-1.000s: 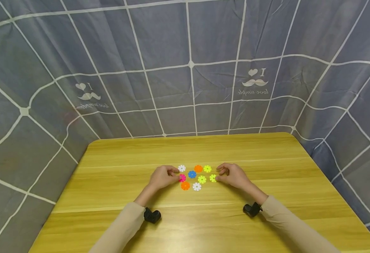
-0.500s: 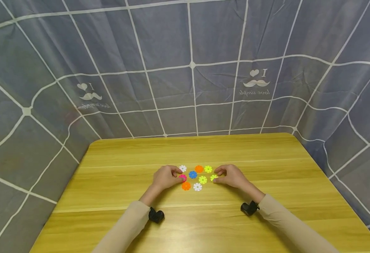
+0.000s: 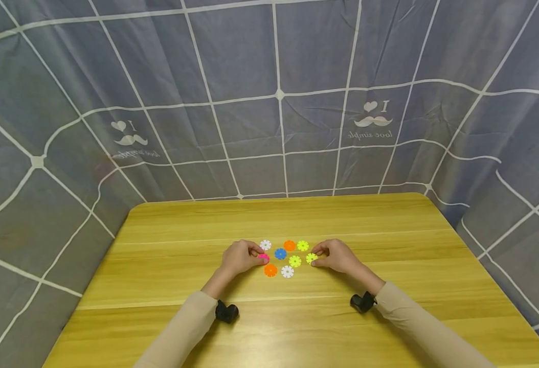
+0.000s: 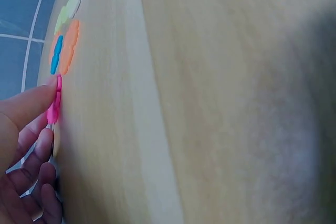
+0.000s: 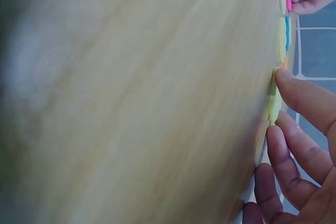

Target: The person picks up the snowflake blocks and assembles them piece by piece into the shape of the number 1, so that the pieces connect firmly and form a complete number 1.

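Observation:
Small notched plastic discs lie in a loose cluster mid-table. My left hand (image 3: 239, 257) is at the cluster's left side, pinching a pink notched disc (image 4: 56, 103) between thumb and fingertips; the thumb covers part of it. On the opposite side, my right hand (image 3: 338, 256) pinches a yellow-green notched disc (image 5: 273, 106) by its edges, thumb on the near side in the right wrist view. Between the hands are a blue disc (image 3: 281, 253) and another yellow-green disc (image 3: 295, 261). Nearer me lie an orange disc (image 3: 271, 270) and a white disc (image 3: 287, 272).
Along the far side of the cluster are a white disc (image 3: 265, 245), an orange disc (image 3: 289, 246) and a yellow-green disc (image 3: 303, 246). The wooden table (image 3: 278, 327) ends at a grey checked curtain (image 3: 242, 128). Black wrist cameras (image 3: 226, 312) sit at both cuffs.
Both hands have edged slightly inward over the last second, their fingers closing around the pink and the right-hand yellow-green disc. The pink disc has since shifted a little left; the other discs stay put.

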Demonstrator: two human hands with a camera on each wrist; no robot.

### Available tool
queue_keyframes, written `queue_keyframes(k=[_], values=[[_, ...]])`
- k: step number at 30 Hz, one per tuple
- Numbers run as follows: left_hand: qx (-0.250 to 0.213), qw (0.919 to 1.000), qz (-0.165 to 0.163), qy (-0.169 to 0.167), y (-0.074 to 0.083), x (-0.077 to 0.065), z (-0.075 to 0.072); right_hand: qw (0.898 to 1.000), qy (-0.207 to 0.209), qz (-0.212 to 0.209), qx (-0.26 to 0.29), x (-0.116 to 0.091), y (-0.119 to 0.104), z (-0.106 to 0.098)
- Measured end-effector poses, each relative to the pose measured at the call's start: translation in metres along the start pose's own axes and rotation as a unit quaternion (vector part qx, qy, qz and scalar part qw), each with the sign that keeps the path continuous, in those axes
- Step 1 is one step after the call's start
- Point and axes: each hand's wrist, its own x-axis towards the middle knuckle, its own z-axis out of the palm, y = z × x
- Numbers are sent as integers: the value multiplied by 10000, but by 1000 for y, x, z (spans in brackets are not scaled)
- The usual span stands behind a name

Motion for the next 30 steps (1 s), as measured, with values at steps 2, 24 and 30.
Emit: queue_keyframes(k=[2, 24, 30], values=[[-25, 10000, -18, -1, 0, 0, 0, 10000, 2, 25, 11, 0, 0, 0], [-420, 9979, -11, 490, 0, -12, 3, 9992, 130, 36, 381, -2, -2, 1], [-463, 9966, -286, 612, 0, -15, 0, 9990, 133, 5, 424, -2, 0, 1]])
